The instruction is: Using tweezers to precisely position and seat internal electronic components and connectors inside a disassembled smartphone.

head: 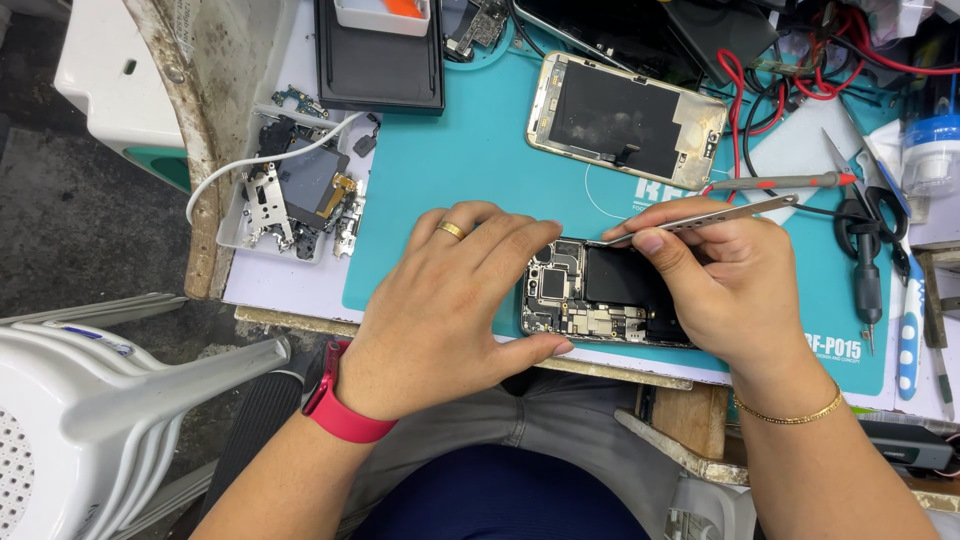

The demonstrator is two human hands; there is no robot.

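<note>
Opened black smartphone body with exposed boards (pixel 600 300) lies long axis left-right on the teal rubber work mat (pixel 460 170), left hand (pixel 455 300) fingers together bracing its left end, right hand (pixel 715 285) pinching thin metal tweezers (pixel 700 220) over its upper edge.

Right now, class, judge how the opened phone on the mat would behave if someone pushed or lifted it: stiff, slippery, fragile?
The opened phone is probably stiff, since its flat frame lies level under the left hand. It likely resists sliding, as the teal mat looks grippy. It seems fragile: bare circuit parts are exposed where the right hand works the tweezers.
</note>
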